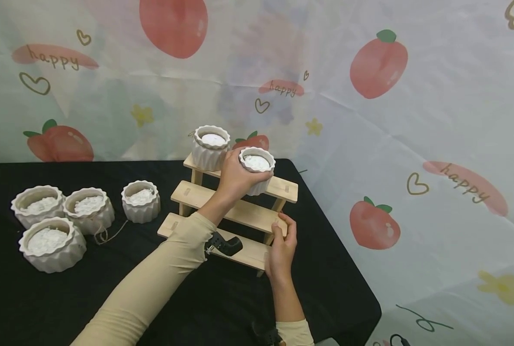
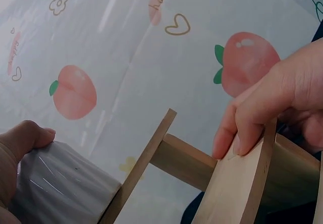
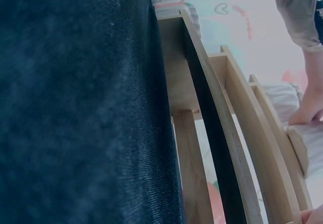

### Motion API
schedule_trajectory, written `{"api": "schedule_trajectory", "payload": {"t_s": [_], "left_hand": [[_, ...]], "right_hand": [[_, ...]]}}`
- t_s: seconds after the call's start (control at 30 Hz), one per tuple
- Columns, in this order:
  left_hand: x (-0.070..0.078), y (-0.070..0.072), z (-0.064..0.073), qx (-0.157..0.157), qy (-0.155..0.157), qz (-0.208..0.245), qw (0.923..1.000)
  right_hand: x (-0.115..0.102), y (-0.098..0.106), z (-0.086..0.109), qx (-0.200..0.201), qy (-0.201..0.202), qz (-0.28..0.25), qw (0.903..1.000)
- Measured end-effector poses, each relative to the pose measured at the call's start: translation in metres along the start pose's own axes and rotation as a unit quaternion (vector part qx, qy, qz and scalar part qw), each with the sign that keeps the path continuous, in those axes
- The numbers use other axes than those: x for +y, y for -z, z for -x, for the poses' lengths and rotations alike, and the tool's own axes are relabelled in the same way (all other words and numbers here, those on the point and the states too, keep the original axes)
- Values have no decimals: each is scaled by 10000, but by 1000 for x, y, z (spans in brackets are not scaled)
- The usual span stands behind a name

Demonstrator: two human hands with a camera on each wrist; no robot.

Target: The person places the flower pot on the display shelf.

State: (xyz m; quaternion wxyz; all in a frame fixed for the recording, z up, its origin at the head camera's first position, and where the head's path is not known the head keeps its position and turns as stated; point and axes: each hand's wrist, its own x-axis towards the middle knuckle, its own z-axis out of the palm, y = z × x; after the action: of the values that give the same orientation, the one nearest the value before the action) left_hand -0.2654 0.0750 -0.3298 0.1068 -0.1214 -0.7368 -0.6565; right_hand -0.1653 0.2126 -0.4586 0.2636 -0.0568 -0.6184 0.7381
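Observation:
My left hand (image 1: 234, 175) grips a white fluted pot (image 1: 263, 185) with white filling, at the top step of a three-tier wooden stand (image 1: 211, 194). In the left wrist view the pot's (image 2: 60, 188) base meets the edge of the top board. Another white pot (image 1: 207, 156) stands upright on the left part of that step, just beside my left hand. My right hand (image 1: 283, 252) holds the right end of the middle step, with fingertips on the board (image 2: 229, 183). In the right wrist view, only a bit of the right hand (image 3: 314, 217) shows at the lower corner.
Several more white pots stand on the black-covered table (image 1: 188, 307) to the left, among them a front one (image 1: 54, 252) and a smaller one (image 1: 141, 206). A piece of twine (image 1: 110, 235) trails between two of them. A printed curtain (image 1: 326, 134) hangs close behind and to the right.

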Motion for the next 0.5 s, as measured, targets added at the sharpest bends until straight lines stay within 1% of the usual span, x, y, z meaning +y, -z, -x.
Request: {"api": "schedule_trajectory", "payload": {"t_s": [0.17, 0.3, 0.43, 0.5], "left_hand": [[0, -4, -3, -26, 76, -99, 9999], [1, -6, -6, -124, 161, -173, 9996], [0, -8, -8, -214, 166, -104, 9996], [-1, -9, -8, -204, 123, -61, 9997]], "right_hand": [[-1, 0, 1, -6, 11, 1, 10000], [-1, 0, 0, -18, 35, -12, 10000], [-1, 0, 0, -12, 27, -24, 10000], [-1, 0, -1, -10, 41, 40, 10000]]}}
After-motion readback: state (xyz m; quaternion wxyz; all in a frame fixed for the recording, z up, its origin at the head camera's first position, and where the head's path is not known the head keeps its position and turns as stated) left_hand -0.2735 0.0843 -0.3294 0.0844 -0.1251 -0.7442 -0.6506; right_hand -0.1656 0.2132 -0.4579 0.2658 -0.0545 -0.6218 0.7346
